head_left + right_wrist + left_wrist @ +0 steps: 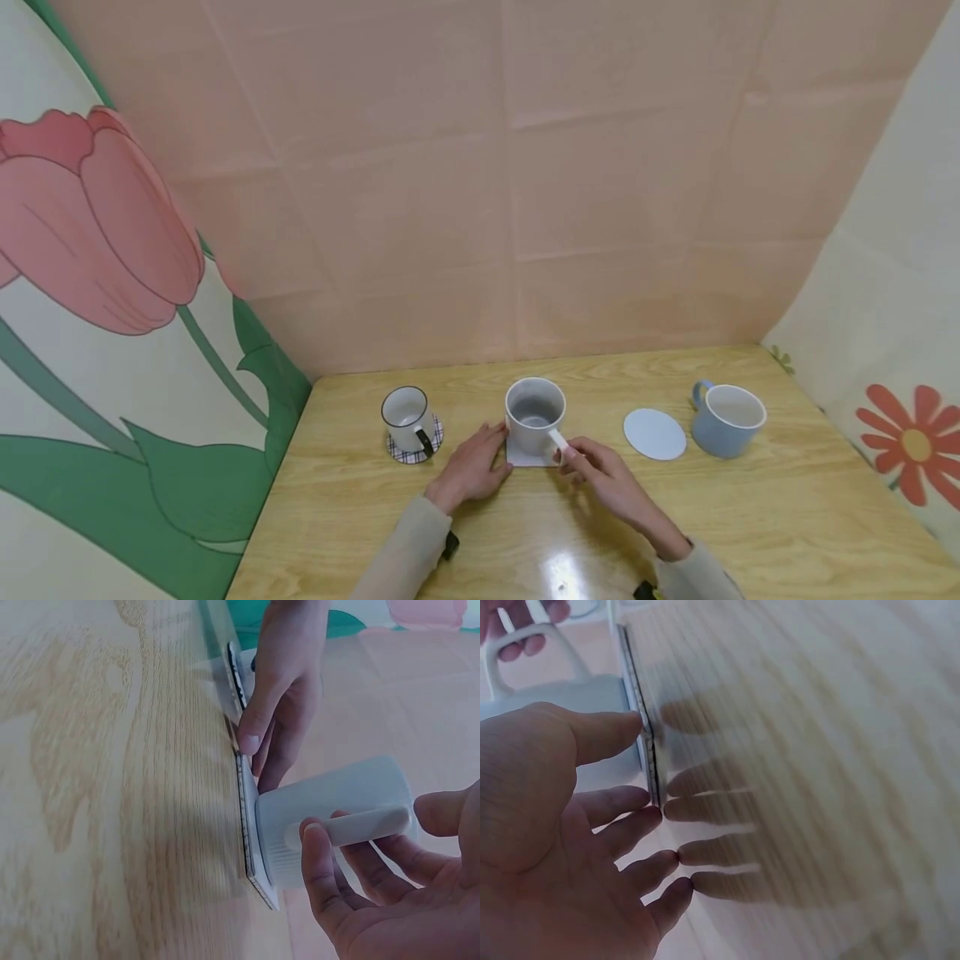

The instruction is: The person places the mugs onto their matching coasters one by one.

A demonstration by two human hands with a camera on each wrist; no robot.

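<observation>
White ceramic-looking cylindrical mug (528, 437) upright on a thin white square coaster (522, 458), mid-surface (337, 517). Mug likely stiff, moderately heavy, smooth-glazed, chippable if knocked; best hold is the looped white handle (557, 438), or round the body. Coaster looks light and rigid, probably slides easily; take it by the edges. Hands: right hand (600, 477) curled at the handle, pinching it between thumb and fingers; left hand (474, 463) loosely spread, fingers fairly straight, thumb and fingertips touching coaster edge, gripping nothing.

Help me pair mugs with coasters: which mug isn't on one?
The blue mug: it stands on bare table, while the black-rimmed mug and plain white mug sit on coasters.
</observation>
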